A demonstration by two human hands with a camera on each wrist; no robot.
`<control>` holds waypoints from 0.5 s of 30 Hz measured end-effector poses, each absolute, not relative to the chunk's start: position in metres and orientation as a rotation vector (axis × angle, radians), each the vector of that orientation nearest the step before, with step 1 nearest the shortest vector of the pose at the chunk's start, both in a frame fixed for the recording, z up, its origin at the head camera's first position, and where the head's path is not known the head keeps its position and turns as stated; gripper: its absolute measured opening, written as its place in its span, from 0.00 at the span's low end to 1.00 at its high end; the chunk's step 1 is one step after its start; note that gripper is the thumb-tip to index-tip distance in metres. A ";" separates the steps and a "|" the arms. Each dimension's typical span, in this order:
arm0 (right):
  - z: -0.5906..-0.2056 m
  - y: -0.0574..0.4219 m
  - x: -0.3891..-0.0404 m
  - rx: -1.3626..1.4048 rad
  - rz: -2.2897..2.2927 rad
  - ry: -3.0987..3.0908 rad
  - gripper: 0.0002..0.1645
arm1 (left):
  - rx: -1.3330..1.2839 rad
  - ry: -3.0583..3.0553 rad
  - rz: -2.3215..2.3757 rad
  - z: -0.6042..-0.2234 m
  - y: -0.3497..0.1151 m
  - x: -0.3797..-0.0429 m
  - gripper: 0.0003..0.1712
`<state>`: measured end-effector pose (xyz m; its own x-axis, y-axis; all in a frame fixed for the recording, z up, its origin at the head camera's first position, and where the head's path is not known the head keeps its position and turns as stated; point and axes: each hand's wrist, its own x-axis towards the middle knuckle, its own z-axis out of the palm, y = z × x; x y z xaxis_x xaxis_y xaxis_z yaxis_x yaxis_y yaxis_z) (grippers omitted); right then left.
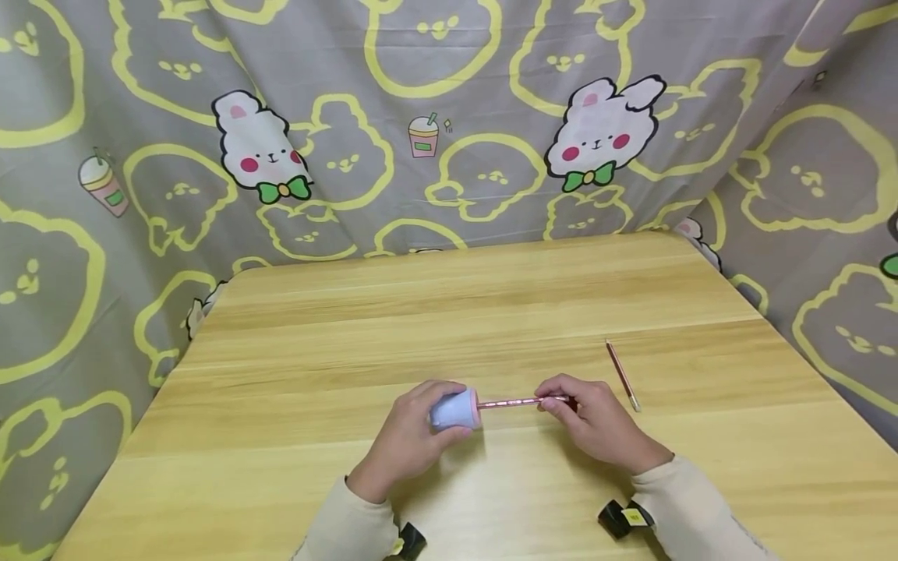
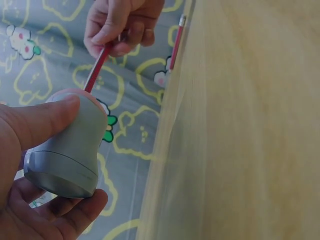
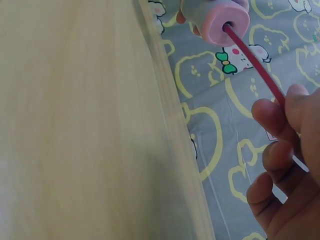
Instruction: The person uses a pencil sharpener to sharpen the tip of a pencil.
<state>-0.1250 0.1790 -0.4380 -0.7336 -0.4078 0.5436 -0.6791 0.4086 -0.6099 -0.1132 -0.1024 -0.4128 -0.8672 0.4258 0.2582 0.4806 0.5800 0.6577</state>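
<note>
My left hand [image 1: 410, 428] grips a blue pencil sharpener [image 1: 452, 411] with a pink end, thumb along its side and fingers round its far side. A red pencil [image 1: 508, 403] runs level from the hole in the pink end [image 3: 235, 22] across to my right hand [image 1: 592, 417]. The right thumb and forefinger pinch the pencil, while the other fingers [image 3: 277, 155] curl loosely below. The pencil's tip is hidden inside the sharpener. Both hands are held over the near middle of the table.
A second red pencil [image 1: 621, 374] with a white eraser end lies on the wooden table [image 1: 435, 312], just beyond my right hand. A grey curtain [image 1: 379, 195] with yellow outlines and rabbits hangs behind the table and at its sides.
</note>
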 end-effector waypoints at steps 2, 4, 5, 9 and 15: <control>-0.438 0.177 -0.125 0.948 1.251 -2.355 0.13 | -0.786 -2.729 -1.172 -0.413 -0.103 -0.113 0.29; -0.438 0.176 -0.125 0.952 1.281 -2.349 0.13 | -0.791 -2.724 -1.174 -0.413 -0.103 -0.114 0.29; -0.437 0.175 -0.125 0.952 1.299 -2.352 0.13 | -0.796 -2.719 -1.174 -0.414 -0.103 -0.114 0.29; -0.437 0.171 -0.121 0.943 1.385 -2.370 0.11 | -0.823 -2.704 -1.175 -0.415 -0.102 -0.113 0.29; -0.436 0.169 -0.116 0.908 1.471 -2.381 0.11 | -0.813 -2.701 -1.171 -0.415 -0.102 -0.113 0.29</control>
